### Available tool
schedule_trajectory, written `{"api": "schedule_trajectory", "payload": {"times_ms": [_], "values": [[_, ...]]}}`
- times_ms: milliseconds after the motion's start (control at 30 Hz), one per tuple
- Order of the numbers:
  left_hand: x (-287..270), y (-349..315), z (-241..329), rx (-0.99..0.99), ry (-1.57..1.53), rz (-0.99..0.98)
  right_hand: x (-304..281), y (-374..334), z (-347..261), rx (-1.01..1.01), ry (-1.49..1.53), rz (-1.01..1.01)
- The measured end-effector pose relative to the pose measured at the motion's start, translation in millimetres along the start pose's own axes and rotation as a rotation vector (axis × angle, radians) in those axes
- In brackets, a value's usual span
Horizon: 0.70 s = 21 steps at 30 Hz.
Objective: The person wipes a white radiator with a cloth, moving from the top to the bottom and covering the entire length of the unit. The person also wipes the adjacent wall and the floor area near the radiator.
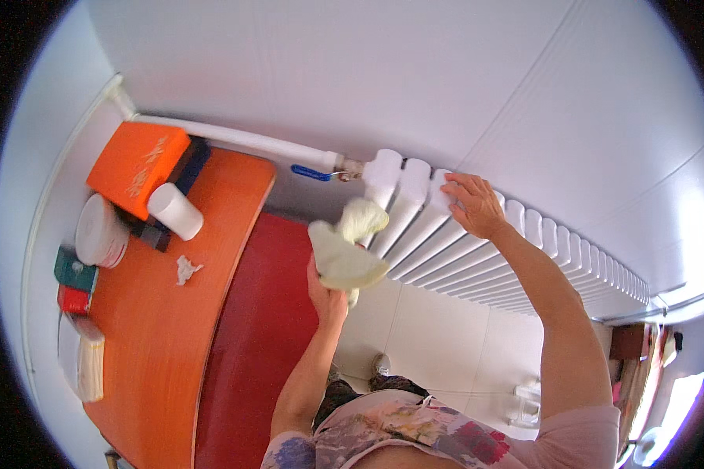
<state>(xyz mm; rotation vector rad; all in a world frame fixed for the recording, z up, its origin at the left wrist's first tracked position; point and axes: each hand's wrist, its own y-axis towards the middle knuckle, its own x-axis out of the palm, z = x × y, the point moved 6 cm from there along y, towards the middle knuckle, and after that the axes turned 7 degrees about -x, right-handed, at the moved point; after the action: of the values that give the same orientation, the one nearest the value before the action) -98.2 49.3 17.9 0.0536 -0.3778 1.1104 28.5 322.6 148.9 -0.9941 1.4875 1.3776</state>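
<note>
My left hand is closed around a pale yellow cloth, which hangs loosely bunched and is slightly blurred. The cloth is beside the near-left end of a white column radiator along the wall. Whether it touches the radiator I cannot tell. Most of my left fingers are hidden behind it. My right hand rests on top of the radiator, a few columns along, with fingers bent a little and apart and nothing held. A valve with a blue lever joins the radiator to a white pipe.
At left, an orange wooden table carries an orange box, a white cylinder, a round white tub, a crumpled tissue and a tissue pack. A dark red surface lies beside it. A white stool stands on the tiled floor.
</note>
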Motion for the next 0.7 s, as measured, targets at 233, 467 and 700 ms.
{"api": "schedule_trajectory", "payload": {"times_ms": [233,467,700], "values": [[97.2,53.4,-47.1,0.345,0.206,-0.005,-6.1,4.9,2.2,0.01,-0.011,-0.005],[90.1,31.2,-88.6,0.037,-0.052,-0.08,-5.7,0.3,7.6,0.043,0.034,-0.032],[125.4,42.5,87.5,0.952,0.828,0.16,-8.4,-4.2,12.3,0.019,0.01,0.013]]}}
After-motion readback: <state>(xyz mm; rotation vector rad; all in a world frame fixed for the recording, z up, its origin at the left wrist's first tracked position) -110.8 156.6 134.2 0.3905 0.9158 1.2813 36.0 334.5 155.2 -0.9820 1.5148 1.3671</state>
